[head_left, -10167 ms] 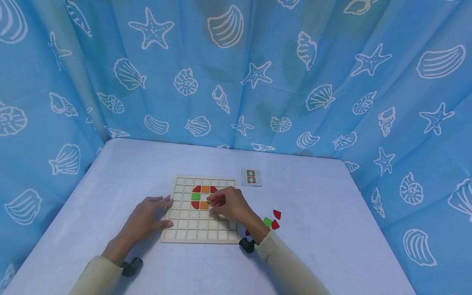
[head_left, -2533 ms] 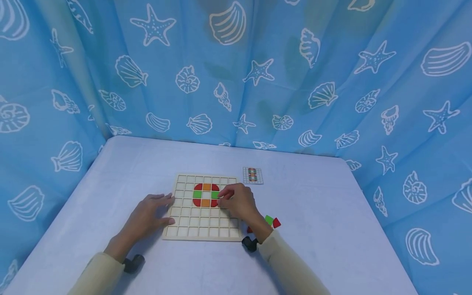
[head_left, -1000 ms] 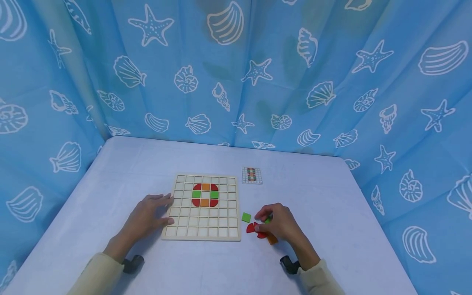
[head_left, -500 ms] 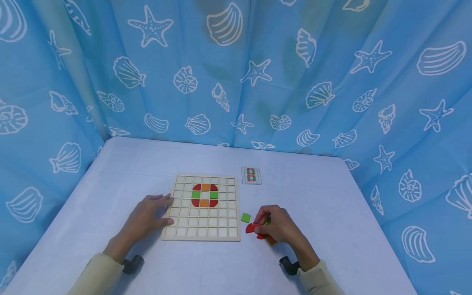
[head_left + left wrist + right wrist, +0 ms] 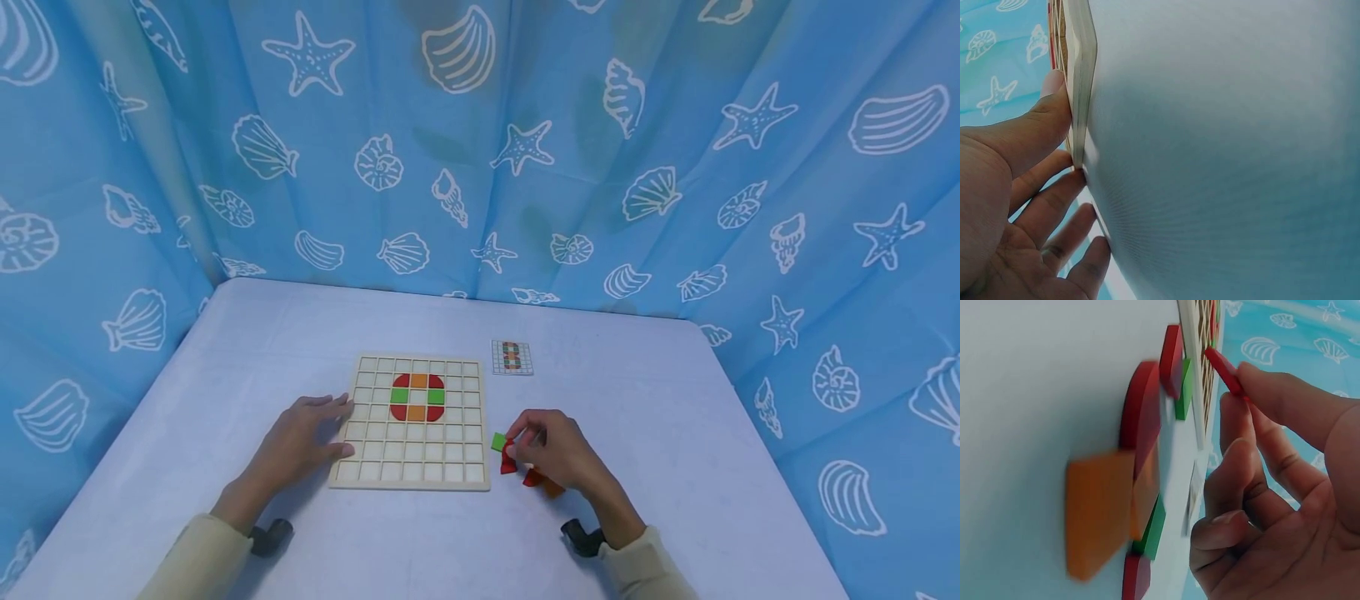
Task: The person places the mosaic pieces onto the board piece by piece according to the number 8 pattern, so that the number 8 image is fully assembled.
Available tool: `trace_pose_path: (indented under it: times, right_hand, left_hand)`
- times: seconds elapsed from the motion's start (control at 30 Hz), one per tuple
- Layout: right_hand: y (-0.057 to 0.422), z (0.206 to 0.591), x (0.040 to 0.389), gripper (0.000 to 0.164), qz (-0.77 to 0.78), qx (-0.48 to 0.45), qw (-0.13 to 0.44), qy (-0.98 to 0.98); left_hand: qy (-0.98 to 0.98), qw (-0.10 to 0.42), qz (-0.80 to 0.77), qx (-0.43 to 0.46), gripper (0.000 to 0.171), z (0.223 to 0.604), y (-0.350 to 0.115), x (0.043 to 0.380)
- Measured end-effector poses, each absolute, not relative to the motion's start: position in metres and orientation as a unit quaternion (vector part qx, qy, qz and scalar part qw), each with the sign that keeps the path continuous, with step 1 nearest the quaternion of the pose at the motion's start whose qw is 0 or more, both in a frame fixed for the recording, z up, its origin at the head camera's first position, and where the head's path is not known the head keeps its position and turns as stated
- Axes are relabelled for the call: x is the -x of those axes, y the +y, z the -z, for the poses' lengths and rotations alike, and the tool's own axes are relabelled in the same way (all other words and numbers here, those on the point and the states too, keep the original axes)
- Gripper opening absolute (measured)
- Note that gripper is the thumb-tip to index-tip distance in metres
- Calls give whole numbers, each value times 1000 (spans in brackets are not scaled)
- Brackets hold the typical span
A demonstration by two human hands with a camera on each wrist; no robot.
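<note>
A square wooden grid board [image 5: 412, 454] lies on the white table in the head view. In its upper middle, red quarter-round, orange and green tiles form a ring around one bare cell. My left hand [image 5: 296, 437] touches the board's left edge with thumb and fingertips, fingers fairly straight. Between thumb and fingers, my right hand [image 5: 561, 450] pinches a red quarter-round tile [image 5: 1222, 370], raised above the loose tiles right of the board. Below it in the right wrist view lie an orange square tile [image 5: 1094, 515], a larger-looking red tile [image 5: 1141, 412] and a green tile [image 5: 1184, 390].
A small pattern card [image 5: 512, 357] with a printed grid and coloured design lies behind the board, to its right. Another green tile [image 5: 1152, 528] and red tile [image 5: 1137, 575] are among the loose ones. A blue shell-print curtain [image 5: 450, 167] hangs around the table's far sides.
The right edge of the ring was filled in earlier. My right hand then went to the loose tiles, took up a red one and moved slightly left. My left hand stays at the board.
</note>
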State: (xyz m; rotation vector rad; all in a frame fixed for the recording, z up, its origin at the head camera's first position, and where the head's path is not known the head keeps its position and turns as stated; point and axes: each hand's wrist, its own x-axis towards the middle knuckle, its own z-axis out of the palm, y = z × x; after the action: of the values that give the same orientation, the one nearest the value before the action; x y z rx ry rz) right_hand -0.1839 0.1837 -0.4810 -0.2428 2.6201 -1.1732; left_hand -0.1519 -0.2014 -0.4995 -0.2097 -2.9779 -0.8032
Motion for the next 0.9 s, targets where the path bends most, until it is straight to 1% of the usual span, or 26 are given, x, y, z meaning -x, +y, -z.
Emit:
trace_pose_path:
  times: [0.17,0.53,0.9]
  right_hand:
    - [173,481,186,19,417,88,116,897]
    - [142,479,190,15,433,109,108,888]
    - [113,477,196,14,453,144,91,875]
  left_hand:
    - [-964,21,256,65,72,500,-201,152]
    - [-965,16,255,62,72,499,-200,152]
    - [-964,23,258,63,72,498,-200,152]
